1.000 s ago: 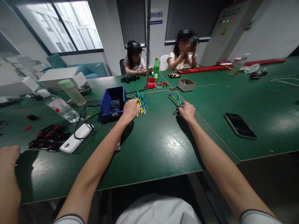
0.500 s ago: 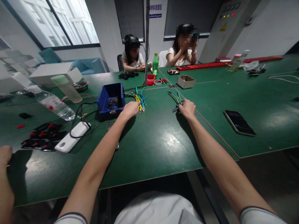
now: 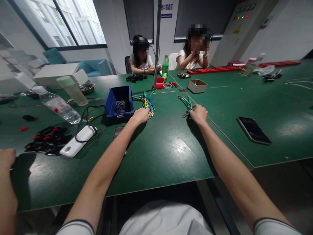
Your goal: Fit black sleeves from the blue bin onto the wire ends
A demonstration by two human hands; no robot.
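My left hand (image 3: 141, 115) is closed at the near end of a bundle of yellow, blue and green wires (image 3: 147, 101), just right of a blue bin (image 3: 119, 101) with dark pieces inside. What its fingertips hold is hidden. To the right, my right hand (image 3: 198, 114) is closed at the near ends of a smaller bunch of blue, yellow and green wires (image 3: 185, 101). Small metal-tipped ends lie by its fingertips; its grip is partly hidden. Both bundles rest on the green table (image 3: 166, 137).
A phone (image 3: 253, 130) lies at right, a small carton (image 3: 197, 86) beyond my right hand. At left are a white power strip (image 3: 78, 141), black-and-red parts (image 3: 47, 139), bottles and another person's hand (image 3: 7, 158). Two people sit across the table, behind a pole (image 3: 157, 45).
The view has shifted slightly, moving the table items a little to the right in the picture. Both hands stay at their wire bundles.
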